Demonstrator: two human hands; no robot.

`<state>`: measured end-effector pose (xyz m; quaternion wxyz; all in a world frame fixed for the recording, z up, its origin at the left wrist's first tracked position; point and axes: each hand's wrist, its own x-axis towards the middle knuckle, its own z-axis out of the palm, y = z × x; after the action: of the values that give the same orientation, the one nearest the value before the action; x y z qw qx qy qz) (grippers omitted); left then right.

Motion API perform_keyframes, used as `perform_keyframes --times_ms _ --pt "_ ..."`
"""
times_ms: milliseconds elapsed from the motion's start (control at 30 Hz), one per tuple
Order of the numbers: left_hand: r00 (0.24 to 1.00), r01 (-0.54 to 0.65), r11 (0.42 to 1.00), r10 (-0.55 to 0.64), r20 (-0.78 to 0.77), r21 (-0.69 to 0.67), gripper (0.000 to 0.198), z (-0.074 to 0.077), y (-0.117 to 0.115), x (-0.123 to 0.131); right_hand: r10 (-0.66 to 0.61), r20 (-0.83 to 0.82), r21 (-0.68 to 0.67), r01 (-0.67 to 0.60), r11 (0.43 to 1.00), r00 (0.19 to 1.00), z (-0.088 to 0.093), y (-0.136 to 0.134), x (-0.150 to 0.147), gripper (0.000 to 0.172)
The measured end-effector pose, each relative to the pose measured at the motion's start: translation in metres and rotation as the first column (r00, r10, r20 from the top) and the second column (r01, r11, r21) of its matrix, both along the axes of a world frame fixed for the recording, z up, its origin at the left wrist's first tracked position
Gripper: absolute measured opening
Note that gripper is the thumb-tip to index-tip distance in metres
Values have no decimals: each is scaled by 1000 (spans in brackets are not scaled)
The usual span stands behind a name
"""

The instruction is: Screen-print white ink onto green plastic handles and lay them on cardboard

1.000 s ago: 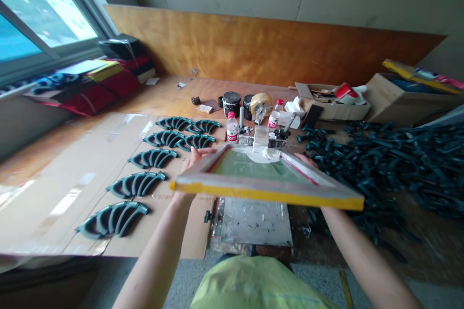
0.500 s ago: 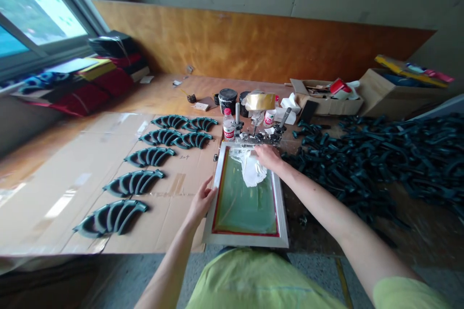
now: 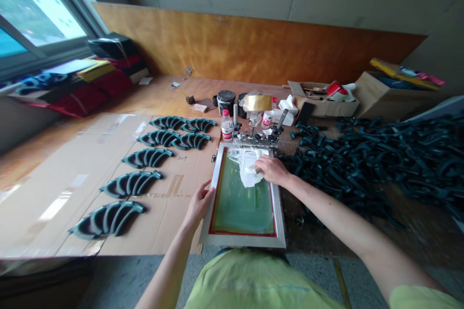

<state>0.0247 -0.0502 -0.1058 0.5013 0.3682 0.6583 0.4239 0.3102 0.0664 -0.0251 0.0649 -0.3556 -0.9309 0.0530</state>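
Observation:
A screen printing frame (image 3: 280, 212) with a silver border and green mesh lies in front of me, its far end at a metal clamp (image 3: 255, 141). White ink (image 3: 247, 179) is spread on the upper mesh. My left hand (image 3: 200, 201) grips the frame's left border, thumb near the top edge. Over the ink, my right hand (image 3: 272, 170) is closed on a small pale squeegee (image 3: 258, 166), which the fingers mostly cover. On the cardboard (image 3: 174, 217) at left, dark green curved ribbed parts (image 3: 108, 219) lie in rows.
A large pile of dark green parts (image 3: 362, 164) covers the table's right side. Behind the clamp stand a red-capped bottle (image 3: 226, 125), a black tub (image 3: 226, 101) and a roll of tape (image 3: 256, 102). Cardboard boxes (image 3: 328, 106) sit at the back right.
My right hand has come from the frame's far end toward me and slightly right, onto the ink area. My left hand stays at the left border.

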Motion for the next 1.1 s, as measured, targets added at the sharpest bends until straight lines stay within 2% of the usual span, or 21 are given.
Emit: perform_keyframes --times_ms 67,167,267,333,400,467,533,600,667,733,800,867,933,1000,1067,1100 --pt "1000 -4 1000 4 12 -1 77 3 -1 1 0 -10 54 1 999 1000 -12 -12 -4 25" --pt "1000 -14 1000 14 24 -8 78 9 -1 3 69 -33 41 -67 997 997 -22 -28 1 26" --pt "999 -9 1000 10 40 -28 78 17 -2 4 22 -111 -16 -24 1000 994 -13 -18 2 21" --pt "998 -2 999 5 57 -38 80 28 -2 3 -80 -163 -47 73 996 983 0 5 -7 30" --pt "997 9 999 -6 83 -39 83 44 -3 1 -201 -167 -60 194 979 965 15 31 -18 50" --pt "994 22 999 -19 103 -28 79 64 -1 -3 -300 -151 -29 299 954 942 28 54 -23 61" --pt "996 16 1000 -17 84 20 66 86 4 -6 -375 -198 43 390 920 906 37 70 -15 57" --pt "997 -7 994 -3 82 113 57 107 15 -7 -461 -289 85 502 861 839 38 76 7 42" --pt "986 -42 967 0 165 251 55 126 33 -4 -583 -305 36 620 783 753 29 71 34 29" --pt "966 -97 931 4 257 352 53 142 55 2 -678 -216 -59 684 727 702 10 57 55 24" --pt "961 -138 909 27 277 392 48 157 77 6 -662 -129 -150 645 749 738 -15 36 63 21" --pt "964 -158 910 57 260 385 48 166 93 8 -541 -118 -195 515 835 833 -38 15 58 22" --pt "956 -202 898 95 276 390 50 165 96 11 -406 -124 -183 381 906 905 -52 -4 46 29" --pt "944 -239 902 129 305 358 51 150 82 20 -359 -117 -146 341 929 926 -54 -18 32 26" --pt "950 -137 968 69 306 209 55 123 56 39 -374 -156 -107 361 926 914 -48 -34 16 15" --pt "954 -11 998 -8 299 65 58 107 40 51 -374 -191 -85 364 927 908 -44 -44 8 12"
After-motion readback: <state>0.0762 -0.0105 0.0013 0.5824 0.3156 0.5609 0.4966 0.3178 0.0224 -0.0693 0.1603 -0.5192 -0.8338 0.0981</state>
